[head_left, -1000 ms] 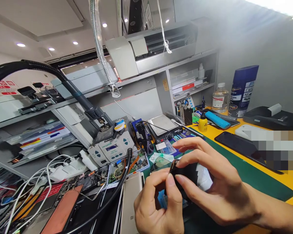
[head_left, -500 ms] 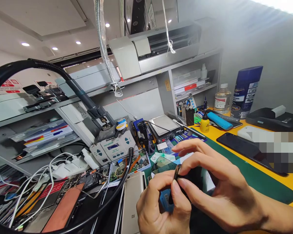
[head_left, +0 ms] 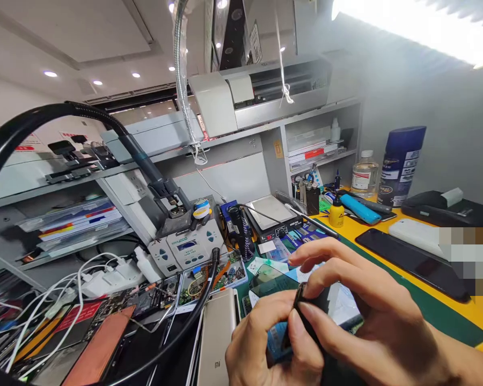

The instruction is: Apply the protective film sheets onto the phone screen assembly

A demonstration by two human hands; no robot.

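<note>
My left hand (head_left: 271,340) pinches a thin, glossy black piece (head_left: 299,296) between thumb and bent forefinger. My right hand (head_left: 358,305) grips the same piece from the other side with thumb and forefinger, its other fingers curled above. Most of the piece is hidden by my fingers, so I cannot tell its exact kind. Behind my hands, a dark glass panel (head_left: 270,281) lies among papers on the green mat (head_left: 438,306). Just left of my left hand is a gold phone back cover (head_left: 218,327) with an "mi" mark.
A grey soldering station (head_left: 187,246) stands behind a tray of small circuit parts (head_left: 229,271). A black hose (head_left: 177,335) arcs across the left side. On the right are a black phone (head_left: 412,262), a yellow bottle (head_left: 336,214), a clear bottle (head_left: 364,174) and a blue spray can (head_left: 402,163).
The camera view has tilted slightly upward, so the bench appears lower. Both hands keep their pinch on the black piece and appear slightly lower and further right.
</note>
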